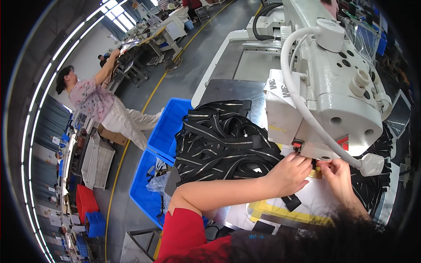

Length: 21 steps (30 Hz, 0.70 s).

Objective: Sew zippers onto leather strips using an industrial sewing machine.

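Both of my hands are under the head of a large white industrial sewing machine [337,87]. My left hand [290,175] reaches in from the left with its fingers curled together beside the needle area. What its fingertips hold is hidden. Just across from it, my right hand [337,175] pinches thumb and finger together at a small dark piece I cannot make out. Below my left wrist a black strap end [291,202] sticks out over the white work surface [237,215]. Left of the machine lies a big tangled pile of black straps with light stripes [219,140].
Two blue bins [169,127] stand left of the pile, the nearer holding clear plastic. More black straps [372,186] lie right of the machine. A thick white hose [291,87] curves down the machine's front. Another person [98,98] stands across the aisle at left.
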{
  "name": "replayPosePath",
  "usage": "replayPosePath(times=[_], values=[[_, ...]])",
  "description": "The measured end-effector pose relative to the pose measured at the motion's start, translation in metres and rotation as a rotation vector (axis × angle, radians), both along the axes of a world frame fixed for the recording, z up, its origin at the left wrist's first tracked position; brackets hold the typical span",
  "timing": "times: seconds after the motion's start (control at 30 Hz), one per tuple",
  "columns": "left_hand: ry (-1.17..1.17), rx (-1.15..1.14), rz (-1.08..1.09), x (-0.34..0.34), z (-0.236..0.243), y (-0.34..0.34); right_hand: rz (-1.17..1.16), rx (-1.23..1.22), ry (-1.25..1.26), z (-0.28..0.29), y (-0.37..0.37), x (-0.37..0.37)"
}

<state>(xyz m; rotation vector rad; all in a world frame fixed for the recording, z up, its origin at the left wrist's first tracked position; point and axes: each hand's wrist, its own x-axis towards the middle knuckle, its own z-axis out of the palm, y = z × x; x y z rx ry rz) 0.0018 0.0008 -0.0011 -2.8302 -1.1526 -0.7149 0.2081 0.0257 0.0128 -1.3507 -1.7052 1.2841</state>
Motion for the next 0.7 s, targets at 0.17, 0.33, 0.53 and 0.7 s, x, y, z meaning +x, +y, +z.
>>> replayPosePath(times=[0.17,0.33,0.53,0.7], values=[[-0.012,0.157,-0.051,0.004,-0.013,0.0,0.052,-0.022,0.133,-0.02,-0.002,-0.004],[0.062,0.068,-0.013,0.002,-0.009,-0.002,0.126,0.425,-0.255,-0.014,-0.001,0.003],[0.014,0.08,-0.042,0.003,-0.009,0.002,0.245,0.872,-0.429,-0.003,-0.004,-0.001],[0.017,0.094,-0.025,0.003,-0.003,0.001,0.296,0.899,-0.508,-0.001,-0.001,-0.001]])
